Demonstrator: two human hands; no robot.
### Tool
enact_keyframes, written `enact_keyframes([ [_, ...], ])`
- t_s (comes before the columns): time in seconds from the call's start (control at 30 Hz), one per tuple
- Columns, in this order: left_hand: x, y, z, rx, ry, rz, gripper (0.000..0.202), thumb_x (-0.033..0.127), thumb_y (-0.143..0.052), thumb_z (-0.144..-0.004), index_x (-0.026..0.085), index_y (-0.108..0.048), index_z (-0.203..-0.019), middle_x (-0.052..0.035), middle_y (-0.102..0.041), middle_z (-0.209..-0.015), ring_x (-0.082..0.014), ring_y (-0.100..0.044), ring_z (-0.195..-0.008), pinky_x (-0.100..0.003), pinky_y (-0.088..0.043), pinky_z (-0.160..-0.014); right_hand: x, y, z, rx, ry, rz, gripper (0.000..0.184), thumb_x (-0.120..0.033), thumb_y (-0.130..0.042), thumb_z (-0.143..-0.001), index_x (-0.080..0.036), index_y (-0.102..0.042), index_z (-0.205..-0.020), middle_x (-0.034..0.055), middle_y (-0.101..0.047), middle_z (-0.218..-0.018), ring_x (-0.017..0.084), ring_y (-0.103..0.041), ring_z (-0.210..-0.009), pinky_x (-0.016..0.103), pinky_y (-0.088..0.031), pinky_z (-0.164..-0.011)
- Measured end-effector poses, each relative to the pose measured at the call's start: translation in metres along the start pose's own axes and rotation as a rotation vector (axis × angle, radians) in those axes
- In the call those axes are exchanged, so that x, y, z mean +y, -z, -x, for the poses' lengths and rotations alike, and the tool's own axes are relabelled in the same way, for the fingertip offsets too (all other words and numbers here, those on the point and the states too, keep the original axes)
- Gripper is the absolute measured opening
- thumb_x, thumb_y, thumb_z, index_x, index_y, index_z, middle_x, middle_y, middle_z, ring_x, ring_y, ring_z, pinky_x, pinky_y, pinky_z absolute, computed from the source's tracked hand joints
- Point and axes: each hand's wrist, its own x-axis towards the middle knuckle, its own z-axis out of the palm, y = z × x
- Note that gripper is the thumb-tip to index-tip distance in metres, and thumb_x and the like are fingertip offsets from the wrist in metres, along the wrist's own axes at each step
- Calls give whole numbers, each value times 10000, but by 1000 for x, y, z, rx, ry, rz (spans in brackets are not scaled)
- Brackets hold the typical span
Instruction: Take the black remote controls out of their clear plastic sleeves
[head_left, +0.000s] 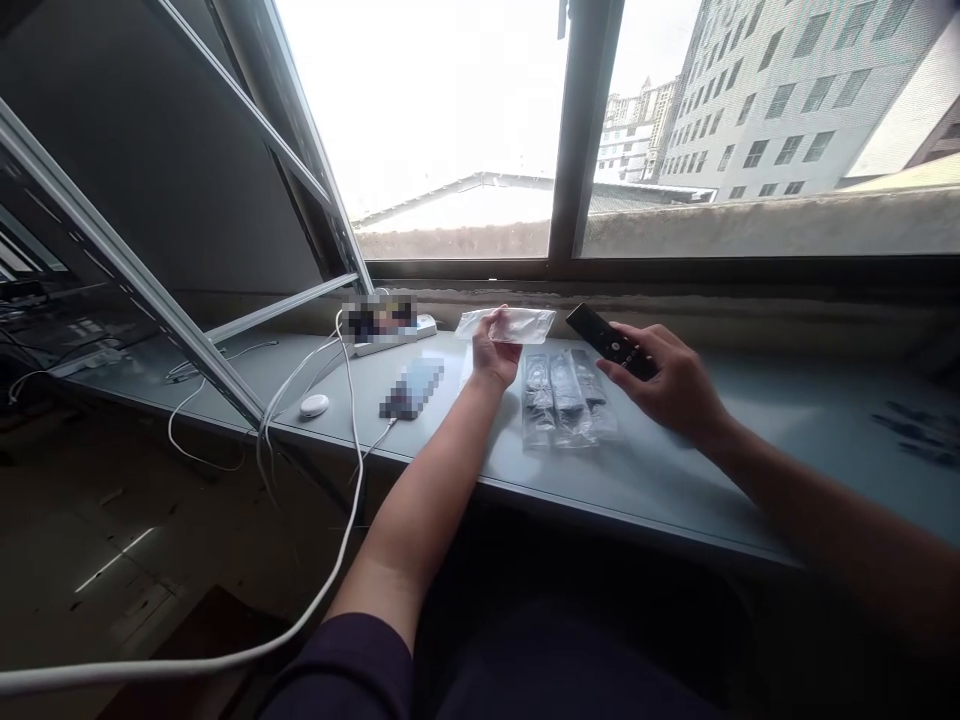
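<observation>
My left hand (pixel 496 352) is closed on a clear plastic bag (pixel 529 325), held flat a little above the table. In my right hand (pixel 667 375) is a black remote control (pixel 611 340), gripped by its lower end and tilted, with its buttons partly showing beside my thumb. Between and below the two hands, several remotes in clear plastic bags (pixel 564 400) lie side by side on the grey table (pixel 525 480). The remote and the bag are apart from each other.
A phone (pixel 412 388) with a white cable lies left of my left arm, near a small round white object (pixel 314 405). A power strip (pixel 397 335) sits by the window wall. A thick white cable (pixel 352 500) loops across the left. Metal frame bars (pixel 135 260) slant overhead.
</observation>
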Motion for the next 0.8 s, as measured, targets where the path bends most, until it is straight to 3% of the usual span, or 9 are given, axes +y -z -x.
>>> enact_keyframes([
  [0.2, -4, 3, -4, 38, -40, -18, 88, 141, -764, -1012, 188, -809, -1070, -17, -818, -1003, -122, -776, -816, -207, -596, -746, -4, 0, 3, -22, -11, 7, 540, -548, -842, -1016, -352, -797, -1517, 147, -745, -1262, 438, -732, -1147, 632, -616, -1062],
  [0.57, -9, 7, -4, -13, -53, -171, 147, 199, -820, -944, 169, -827, -1087, 10, -784, -893, -86, -709, -733, -181, -555, -714, 2, -7, 5, -111, 85, 89, 548, -491, -807, -1038, -266, -791, -1537, 137, -814, -1263, 389, -807, -1100, 535, -670, -962],
  [0.67, -12, 11, -7, -40, -89, -318, 175, 262, -838, -926, 174, -841, -1078, -11, -802, -954, -104, -715, -790, -198, -549, -721, 6, -7, 4, -94, 99, 126, 582, -483, -810, -1035, -242, -772, -1563, 134, -831, -1240, 378, -823, -1060, 512, -678, -920],
  [0.8, -22, 14, -2, -142, -185, -681, 267, 420, -909, -915, 182, -854, -1022, -61, -832, -1009, -160, -731, -871, -227, -525, -698, 11, -5, 4, -70, 63, 136, 712, -527, -844, -1016, -226, -713, -1648, 130, -852, -1244, 356, -834, -955, 496, -686, -874],
])
